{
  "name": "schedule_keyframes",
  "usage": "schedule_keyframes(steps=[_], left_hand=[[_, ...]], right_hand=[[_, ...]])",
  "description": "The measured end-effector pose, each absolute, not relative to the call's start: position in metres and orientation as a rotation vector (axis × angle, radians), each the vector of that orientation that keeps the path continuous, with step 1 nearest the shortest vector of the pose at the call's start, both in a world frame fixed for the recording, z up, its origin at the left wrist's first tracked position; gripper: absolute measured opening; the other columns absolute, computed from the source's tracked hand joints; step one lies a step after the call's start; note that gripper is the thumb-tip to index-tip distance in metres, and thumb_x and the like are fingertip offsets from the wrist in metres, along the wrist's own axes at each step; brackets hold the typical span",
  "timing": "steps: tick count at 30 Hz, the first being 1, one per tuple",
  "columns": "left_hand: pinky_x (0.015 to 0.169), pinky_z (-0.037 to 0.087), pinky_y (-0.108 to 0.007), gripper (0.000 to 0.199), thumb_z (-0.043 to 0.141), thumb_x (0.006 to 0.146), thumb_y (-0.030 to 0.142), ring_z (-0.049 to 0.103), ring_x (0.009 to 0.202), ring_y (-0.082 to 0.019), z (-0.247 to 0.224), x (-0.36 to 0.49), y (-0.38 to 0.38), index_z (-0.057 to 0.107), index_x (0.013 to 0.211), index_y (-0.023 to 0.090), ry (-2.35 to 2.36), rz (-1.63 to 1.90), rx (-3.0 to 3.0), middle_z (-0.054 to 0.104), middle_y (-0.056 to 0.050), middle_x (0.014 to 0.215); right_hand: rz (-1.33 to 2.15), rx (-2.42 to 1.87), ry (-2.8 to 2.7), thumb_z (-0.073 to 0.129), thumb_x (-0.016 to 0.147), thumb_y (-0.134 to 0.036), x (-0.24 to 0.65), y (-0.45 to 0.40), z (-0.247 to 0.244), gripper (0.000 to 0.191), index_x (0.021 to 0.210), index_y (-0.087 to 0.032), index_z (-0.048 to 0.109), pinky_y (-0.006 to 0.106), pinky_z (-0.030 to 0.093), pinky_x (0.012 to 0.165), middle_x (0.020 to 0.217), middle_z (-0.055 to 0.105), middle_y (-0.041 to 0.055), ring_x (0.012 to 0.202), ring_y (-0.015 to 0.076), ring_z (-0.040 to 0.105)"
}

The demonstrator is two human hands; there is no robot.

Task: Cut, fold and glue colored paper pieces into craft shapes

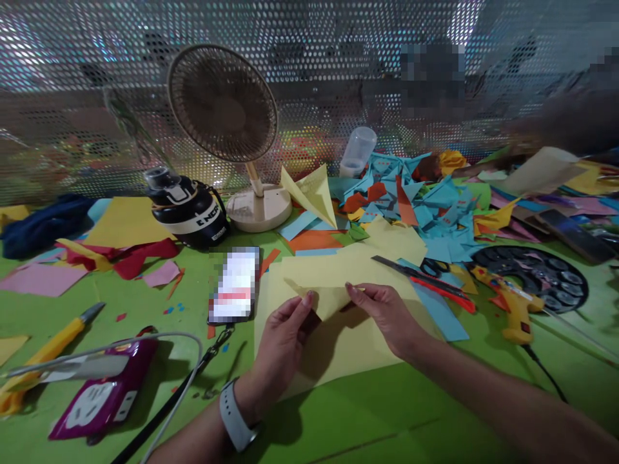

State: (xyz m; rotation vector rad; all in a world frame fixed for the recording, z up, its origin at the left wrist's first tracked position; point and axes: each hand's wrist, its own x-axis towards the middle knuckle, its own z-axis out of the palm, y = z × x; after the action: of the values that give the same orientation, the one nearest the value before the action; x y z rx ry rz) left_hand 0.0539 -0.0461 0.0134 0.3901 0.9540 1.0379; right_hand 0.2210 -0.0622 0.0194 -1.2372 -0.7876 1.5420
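Between my two hands is a folded piece of yellow paper (331,301), raised a little above a larger yellow sheet (358,351) on the green table. My left hand (285,335), with a pale watch strap at the wrist, pinches its left side between thumb and fingers. At the right side, my right hand (382,312) grips the paper's edge with thumb and forefinger. Just beyond the right hand lies a red-handled utility knife (445,290) with its blade pointing left. A phone (235,283) with a lit screen lies left of the sheet.
At the back stand a fan (258,209) and a black bottle (193,216). Blue paper scraps (440,206) pile up at back right. A yellow glue gun (520,309) with a cord lies right, beside a black round tray (570,274). A yellow cutter (53,351) and purple device (109,390) lie left.
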Motion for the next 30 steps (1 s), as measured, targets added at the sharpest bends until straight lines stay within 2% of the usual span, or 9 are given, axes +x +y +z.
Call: schedule_keyframes(steps=[5,9,12,16,24,30], left_hand=[[0.057,0.048,-0.018,0.03,0.092,0.05,0.031,0.059,0.056,-0.008,0.0149,0.0534,-0.0456,0.072,0.067,0.017,0.965,1.035,0.379,0.068,0.003,0.062],[0.049,0.042,-0.014,0.027,0.091,0.055,0.031,0.051,0.049,-0.005,0.0142,0.0534,-0.0464,0.071,0.066,0.016,0.956,1.021,0.387,0.062,0.005,0.054],[0.055,0.045,-0.016,0.028,0.091,0.053,0.031,0.054,0.053,-0.006,0.0123,0.054,-0.047,0.072,0.067,0.016,0.926,1.022,0.392,0.065,0.004,0.058],[0.064,0.05,-0.018,0.031,0.093,0.048,0.032,0.06,0.061,-0.007,0.01,0.0549,-0.0473,0.074,0.068,0.016,0.928,1.03,0.383,0.07,0.002,0.066],[0.061,0.048,-0.018,0.027,0.092,0.051,0.029,0.058,0.056,-0.007,0.0105,0.0548,-0.0459,0.073,0.066,0.016,0.926,1.054,0.381,0.069,0.002,0.062],[0.07,0.052,-0.023,0.031,0.093,0.047,0.03,0.065,0.066,-0.011,0.0087,0.0558,-0.0463,0.073,0.068,0.017,0.918,1.067,0.363,0.073,0.0,0.07]], right_hand=[[1.528,-1.218,-0.755,0.066,0.073,-0.064,0.2209,-0.0637,0.0212,0.05,0.067,-0.015,0.073,0.029,0.049,0.062,0.063,0.069,0.004,0.06,0.0156,0.063],[1.571,-1.249,-0.834,0.079,0.061,-0.057,0.2173,-0.0647,0.0208,0.043,0.071,-0.016,0.075,0.026,0.045,0.057,0.066,0.071,0.0029,0.057,0.0125,0.059],[1.597,-1.307,-0.92,0.083,0.059,-0.048,0.2155,-0.0649,0.0178,0.035,0.071,-0.015,0.076,0.025,0.042,0.055,0.063,0.07,0.0022,0.054,0.0114,0.056],[1.626,-1.313,-0.885,0.083,0.059,-0.047,0.2154,-0.0636,0.0152,0.035,0.073,-0.015,0.077,0.026,0.044,0.055,0.066,0.072,0.0038,0.057,0.0133,0.06],[1.585,-1.378,-0.988,0.085,0.056,-0.045,0.2162,-0.0621,0.0175,0.033,0.068,-0.015,0.077,0.024,0.042,0.052,0.061,0.07,0.0023,0.053,0.011,0.056],[1.602,-1.329,-1.004,0.086,0.051,-0.045,0.2147,-0.0589,0.02,0.037,0.073,-0.016,0.078,0.027,0.049,0.063,0.07,0.074,0.0038,0.062,0.0142,0.063]])
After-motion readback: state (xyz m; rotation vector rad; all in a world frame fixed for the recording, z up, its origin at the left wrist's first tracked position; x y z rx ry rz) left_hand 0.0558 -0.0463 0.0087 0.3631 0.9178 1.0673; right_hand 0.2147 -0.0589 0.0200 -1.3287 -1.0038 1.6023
